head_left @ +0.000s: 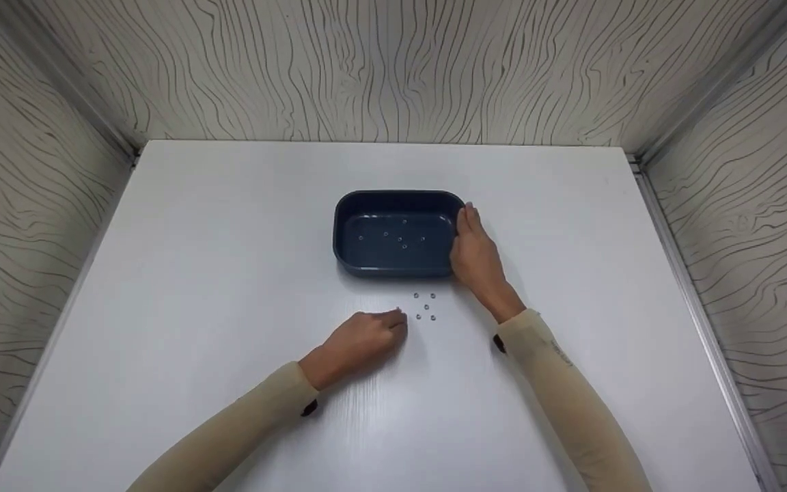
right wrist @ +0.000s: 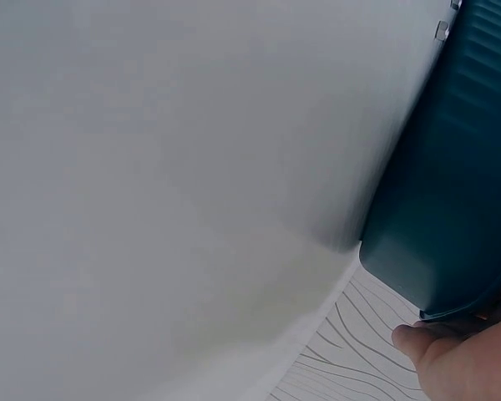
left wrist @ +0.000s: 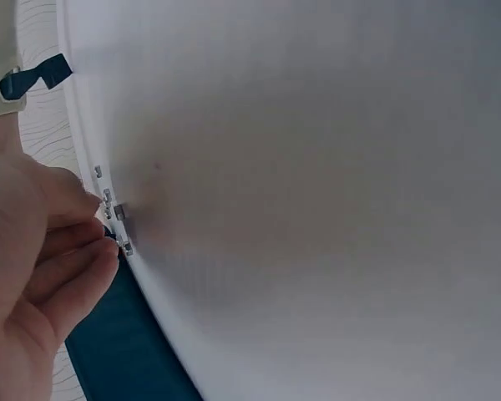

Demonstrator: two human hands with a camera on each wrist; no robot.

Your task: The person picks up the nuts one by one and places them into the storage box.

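A dark blue rectangular plastic bin (head_left: 393,268) sits on the white table, with several small metal nuts (head_left: 399,239) scattered over its floor. My right hand (head_left: 477,254) grips the bin's right end, fingers at the rim; the right wrist view shows that hand (right wrist: 472,359) against the bin's wall (right wrist: 442,192). In front of the bin, my left hand (head_left: 369,336) is low over the table, thumb and fingertips brought together. A tiny bright nut (head_left: 398,309) shows at those fingertips, mostly hidden by them. Just right of them lie several loose nuts (head_left: 426,307).
The white tabletop (head_left: 229,225) extends around the bin on all sides. Wood-grain panels (head_left: 380,68) stand behind it and at both sides, with metal strips (head_left: 701,301) along the side edges. Dark straps (left wrist: 35,77) show at the sleeve cuffs.
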